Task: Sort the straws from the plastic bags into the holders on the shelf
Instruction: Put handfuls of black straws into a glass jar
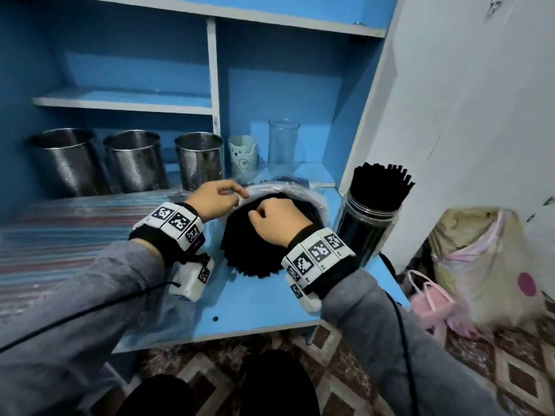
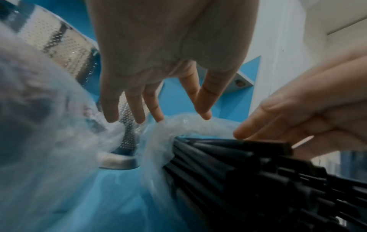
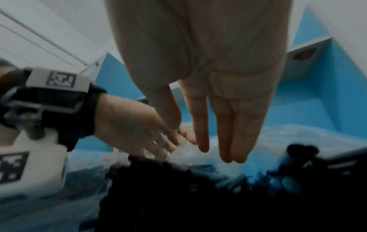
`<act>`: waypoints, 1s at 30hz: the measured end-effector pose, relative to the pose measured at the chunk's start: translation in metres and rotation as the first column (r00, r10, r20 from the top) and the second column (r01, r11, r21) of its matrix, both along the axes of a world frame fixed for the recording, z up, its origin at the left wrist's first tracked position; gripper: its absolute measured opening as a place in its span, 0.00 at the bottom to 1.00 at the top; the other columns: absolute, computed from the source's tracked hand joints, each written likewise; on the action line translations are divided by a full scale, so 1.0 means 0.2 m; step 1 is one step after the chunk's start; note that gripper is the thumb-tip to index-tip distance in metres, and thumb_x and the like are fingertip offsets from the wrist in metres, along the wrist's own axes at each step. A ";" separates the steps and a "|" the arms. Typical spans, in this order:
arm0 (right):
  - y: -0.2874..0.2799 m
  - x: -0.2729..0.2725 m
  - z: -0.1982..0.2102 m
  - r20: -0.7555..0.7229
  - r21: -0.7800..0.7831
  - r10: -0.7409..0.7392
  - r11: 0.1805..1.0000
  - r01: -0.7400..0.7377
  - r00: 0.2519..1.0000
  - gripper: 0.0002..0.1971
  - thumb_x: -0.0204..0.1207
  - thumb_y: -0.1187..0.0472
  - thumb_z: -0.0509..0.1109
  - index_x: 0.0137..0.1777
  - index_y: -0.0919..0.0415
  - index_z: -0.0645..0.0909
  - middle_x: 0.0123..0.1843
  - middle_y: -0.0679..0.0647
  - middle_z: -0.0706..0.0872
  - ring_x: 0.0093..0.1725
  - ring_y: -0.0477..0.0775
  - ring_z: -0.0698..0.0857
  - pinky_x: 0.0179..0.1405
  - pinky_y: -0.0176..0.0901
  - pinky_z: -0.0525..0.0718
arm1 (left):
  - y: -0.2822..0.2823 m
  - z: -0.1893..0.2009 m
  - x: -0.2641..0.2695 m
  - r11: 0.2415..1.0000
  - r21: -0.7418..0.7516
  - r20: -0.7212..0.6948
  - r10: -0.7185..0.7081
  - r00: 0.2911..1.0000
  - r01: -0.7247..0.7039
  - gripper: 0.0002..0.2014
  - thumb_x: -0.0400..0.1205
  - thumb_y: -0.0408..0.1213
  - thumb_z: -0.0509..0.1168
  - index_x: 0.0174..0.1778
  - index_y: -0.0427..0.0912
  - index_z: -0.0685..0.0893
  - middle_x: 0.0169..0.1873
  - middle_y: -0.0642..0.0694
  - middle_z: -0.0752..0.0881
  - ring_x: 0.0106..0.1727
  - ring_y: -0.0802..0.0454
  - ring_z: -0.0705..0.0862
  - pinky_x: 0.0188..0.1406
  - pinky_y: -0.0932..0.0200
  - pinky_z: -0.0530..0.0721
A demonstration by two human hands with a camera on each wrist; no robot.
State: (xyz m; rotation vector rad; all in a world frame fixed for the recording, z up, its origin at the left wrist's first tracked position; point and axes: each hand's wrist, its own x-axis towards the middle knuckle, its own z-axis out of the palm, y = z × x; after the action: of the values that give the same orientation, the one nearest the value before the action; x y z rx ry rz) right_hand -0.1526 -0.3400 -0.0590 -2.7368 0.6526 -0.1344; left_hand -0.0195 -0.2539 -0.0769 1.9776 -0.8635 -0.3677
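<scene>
step: taking black straws [image 1: 255, 244] out of the plastic bag [image 1: 288, 189] on the shelf | left hand [image 1: 214, 202] fingers loosely spread at bag rim | right hand [image 1: 271, 219] pinching straws | next: lift bunch, carry to jar [image 1: 368, 223] at 3 o'clock

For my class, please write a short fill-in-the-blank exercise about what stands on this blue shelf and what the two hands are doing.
1. The straws in the plastic bag are ____ in colour.
2. The number of steel holders in a row is ____.
3. The clear jar right of the bag is full of ____.
4. The bag's rim is touched by the ____ hand.

Missing words: black; three; straws; left
</scene>
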 end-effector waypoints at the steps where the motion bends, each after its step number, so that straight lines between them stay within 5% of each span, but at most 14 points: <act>1: 0.00 0.03 -0.03 -0.037 -0.007 -0.018 1.000 0.018 0.999 0.23 0.85 0.49 0.57 0.60 0.68 0.83 0.63 0.68 0.84 0.65 0.67 0.81 0.61 0.50 0.77 | 0.01 -0.01 0.00 0.999 0.028 0.005 -0.016 1.000 0.016 0.15 0.80 0.22 0.61 0.49 0.46 0.87 0.26 0.49 0.77 0.22 0.61 0.73 0.25 0.70 0.71; 4: 0.02 0.10 -0.08 -0.093 0.016 -0.069 0.997 0.071 0.993 0.26 0.84 0.43 0.58 0.75 0.57 0.74 0.72 0.68 0.77 0.72 0.69 0.74 0.71 0.55 0.73 | 0.01 -0.03 0.01 0.999 0.042 0.029 -0.029 0.999 0.027 0.17 0.79 0.20 0.61 0.51 0.45 0.87 0.32 0.42 0.78 0.31 0.49 0.71 0.32 0.60 0.70; 7: 0.01 0.13 -0.11 -0.106 0.009 -0.074 0.997 0.075 0.992 0.25 0.83 0.46 0.61 0.80 0.47 0.67 0.74 0.68 0.72 0.73 0.71 0.71 0.71 0.57 0.71 | 0.00 -0.02 0.00 1.000 -0.015 0.040 0.018 0.999 -0.018 0.16 0.79 0.21 0.65 0.50 0.48 0.88 0.34 0.48 0.81 0.28 0.54 0.73 0.26 0.66 0.72; 11: -0.01 0.12 -0.13 -0.101 0.025 -0.068 0.997 0.071 0.993 0.19 0.81 0.55 0.62 0.73 0.48 0.73 0.70 0.67 0.70 0.66 0.73 0.74 0.68 0.56 0.74 | 0.00 -0.02 0.00 0.998 -0.061 0.075 0.024 0.997 -0.020 0.17 0.78 0.21 0.66 0.49 0.51 0.87 0.51 0.45 0.86 0.47 0.53 0.81 0.38 0.68 0.77; 15: -0.02 0.10 -0.14 -0.075 0.048 -0.080 0.995 0.084 0.994 0.14 0.79 0.59 0.65 0.64 0.51 0.76 0.64 0.63 0.71 0.58 0.70 0.79 0.61 0.52 0.80 | 0.00 0.00 -0.01 0.998 -0.066 0.085 0.004 0.996 0.002 0.17 0.78 0.21 0.66 0.49 0.51 0.87 0.49 0.46 0.85 0.44 0.56 0.80 0.36 0.72 0.76; 18: -0.04 0.10 -0.12 0.000 0.129 -0.082 0.988 0.082 0.997 0.14 0.77 0.63 0.65 0.61 0.50 0.79 0.65 0.62 0.77 0.60 0.66 0.80 0.63 0.49 0.79 | 0.00 0.01 -0.02 0.998 -0.065 0.069 -0.010 0.998 0.015 0.17 0.78 0.21 0.67 0.50 0.50 0.87 0.48 0.45 0.86 0.45 0.54 0.81 0.35 0.76 0.76; 22: -0.08 0.08 -0.07 0.114 0.189 -0.070 0.981 0.048 0.991 0.17 0.76 0.66 0.72 0.64 0.52 0.84 0.65 0.55 0.86 0.64 0.58 0.84 0.69 0.47 0.79 | 0.00 0.01 -0.02 0.998 -0.069 0.088 -0.004 0.996 0.010 0.15 0.79 0.23 0.67 0.53 0.49 0.88 0.50 0.45 0.85 0.46 0.53 0.80 0.44 0.65 0.78; 26: -0.13 0.05 -0.04 0.157 0.239 -0.065 0.971 0.026 0.985 0.15 0.73 0.69 0.73 0.58 0.54 0.87 0.57 0.54 0.89 0.45 0.53 0.86 0.55 0.44 0.86 | 0.00 0.00 -0.02 0.997 -0.074 0.079 -0.005 0.997 0.011 0.15 0.81 0.24 0.66 0.55 0.48 0.88 0.52 0.46 0.82 0.49 0.54 0.80 0.41 0.69 0.77; 30: -0.16 0.01 -0.03 0.159 0.305 -0.077 0.952 0.025 0.984 0.15 0.74 0.72 0.71 0.54 0.52 0.85 0.39 0.52 0.87 0.30 0.51 0.85 0.32 0.37 0.88 | -0.01 -0.01 -0.02 0.996 -0.090 0.074 -0.019 0.997 0.026 0.15 0.82 0.24 0.65 0.54 0.49 0.87 0.52 0.46 0.82 0.50 0.55 0.80 0.37 0.76 0.76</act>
State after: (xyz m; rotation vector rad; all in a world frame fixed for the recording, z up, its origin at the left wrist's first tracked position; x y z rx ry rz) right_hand -0.1497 -0.3717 -0.0649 -2.3846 0.6383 -0.2544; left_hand -0.0232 -0.2550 -0.0782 1.9085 -0.9340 -0.2655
